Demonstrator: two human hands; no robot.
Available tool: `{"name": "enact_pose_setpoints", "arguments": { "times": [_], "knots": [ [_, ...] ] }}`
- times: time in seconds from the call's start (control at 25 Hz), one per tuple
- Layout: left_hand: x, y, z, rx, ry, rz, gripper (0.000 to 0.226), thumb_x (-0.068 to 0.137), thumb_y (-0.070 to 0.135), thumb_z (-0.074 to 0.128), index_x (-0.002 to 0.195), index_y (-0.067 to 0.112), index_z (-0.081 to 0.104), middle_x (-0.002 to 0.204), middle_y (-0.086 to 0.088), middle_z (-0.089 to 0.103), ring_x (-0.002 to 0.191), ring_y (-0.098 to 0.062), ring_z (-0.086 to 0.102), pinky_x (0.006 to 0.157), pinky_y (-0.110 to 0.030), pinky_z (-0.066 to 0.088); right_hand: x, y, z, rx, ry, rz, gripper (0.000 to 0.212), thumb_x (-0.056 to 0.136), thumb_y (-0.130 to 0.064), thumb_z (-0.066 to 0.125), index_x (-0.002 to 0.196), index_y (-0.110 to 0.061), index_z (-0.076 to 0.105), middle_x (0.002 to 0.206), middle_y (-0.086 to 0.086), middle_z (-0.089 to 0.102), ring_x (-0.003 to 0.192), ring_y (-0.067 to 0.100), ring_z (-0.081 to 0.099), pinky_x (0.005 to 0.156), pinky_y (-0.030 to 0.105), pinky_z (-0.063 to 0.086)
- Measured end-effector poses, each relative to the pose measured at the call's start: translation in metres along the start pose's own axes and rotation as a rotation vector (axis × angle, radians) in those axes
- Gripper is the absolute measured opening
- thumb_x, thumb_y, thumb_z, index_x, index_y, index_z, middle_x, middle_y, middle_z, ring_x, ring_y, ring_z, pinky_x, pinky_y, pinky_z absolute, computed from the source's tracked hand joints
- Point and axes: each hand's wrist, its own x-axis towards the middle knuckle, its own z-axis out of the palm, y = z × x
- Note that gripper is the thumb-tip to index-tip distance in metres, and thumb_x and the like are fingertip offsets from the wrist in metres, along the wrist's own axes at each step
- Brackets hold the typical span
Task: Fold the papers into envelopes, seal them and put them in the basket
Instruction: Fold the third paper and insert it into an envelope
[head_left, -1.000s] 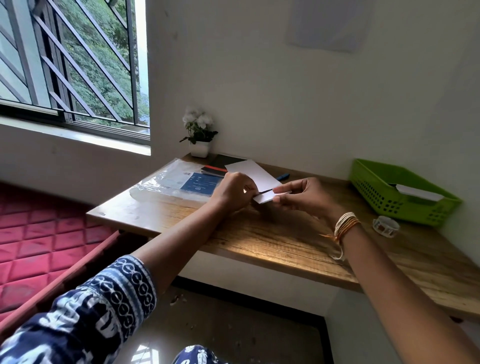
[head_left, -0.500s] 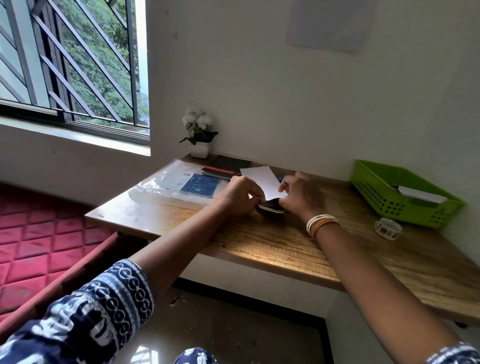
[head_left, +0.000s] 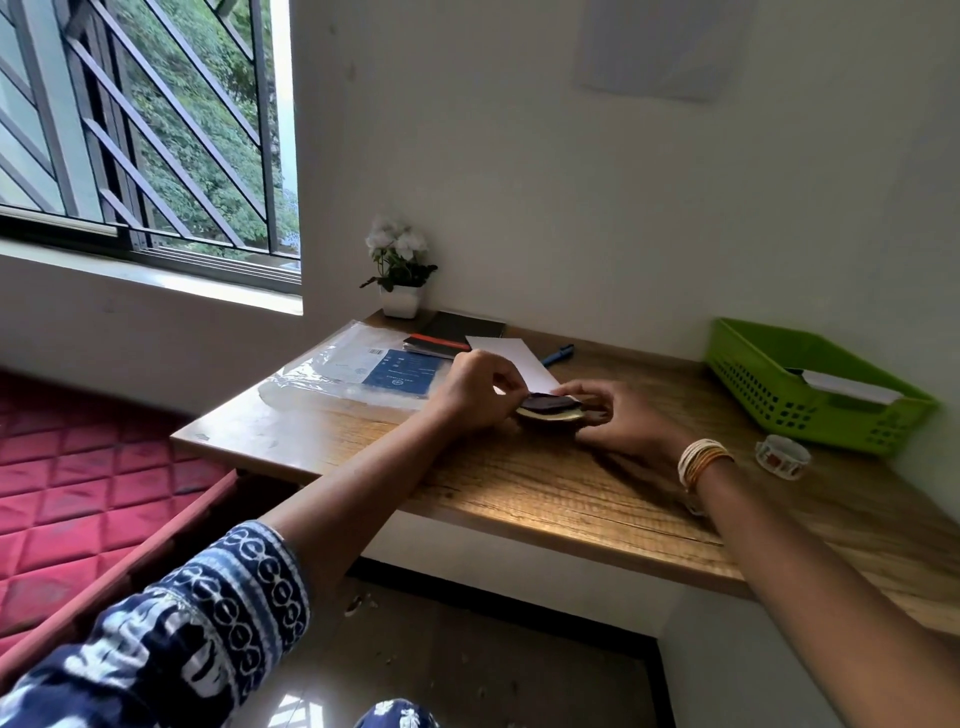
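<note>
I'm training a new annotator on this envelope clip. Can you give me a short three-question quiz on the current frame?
1. True or false: the green basket already holds a white envelope.
2. Which item sits on the desk nearest the basket's front wall?
A. the tape roll
B. the flower pot
C. the blue pen
3. Fill in: the left hand and right hand both work on a small dark ____ lying on a pale piece at the desk's middle.

Key:
1. True
2. A
3. strip, which may be a seal; what it is exactly cannot be told
</note>
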Motion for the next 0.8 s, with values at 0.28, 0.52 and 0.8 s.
{"name": "enact_pose_setpoints", "arguments": {
  "times": [0.28,0.52,0.8],
  "knots": [
    [-0.007,0.010,-0.002,0.034,-0.188,0.010,0.024,0.084,0.032,0.069,0.097,0.012,0.075,0.093,0.004,0.072,0.070,0.001,0.058,0.056,-0.001,0.043,-0.008,0.005,0.005,0.025,0.218,-0.043,0.015,0.082,-0.018,0.071,0.095,-0.014,0.077,0.095,-0.001,0.073,0.093,0.011,0.065,0.078,0.025,0.052],
    [-0.005,0.009,-0.003,0.082,-0.253,0.034,0.024,0.083,0.028,0.071,0.105,0.019,0.071,0.099,0.002,0.072,0.076,0.000,0.060,0.056,-0.001,0.043,-0.004,0.006,0.012,-0.092,0.239,-0.011,0.021,0.083,-0.025,0.071,0.101,-0.013,0.073,0.098,-0.002,0.069,0.090,0.011,0.062,0.071,0.017,0.047],
    [-0.003,0.006,0.005,0.191,-0.330,0.064,0.027,0.087,0.033,0.065,0.113,0.026,0.069,0.120,0.007,0.067,0.108,-0.012,0.059,0.088,-0.024,0.046,-0.004,0.002,0.017,-0.236,0.214,-0.094,0.016,0.087,-0.021,0.067,0.100,-0.014,0.074,0.104,0.000,0.068,0.092,0.010,0.061,0.077,0.019,0.049]
  ]
}}
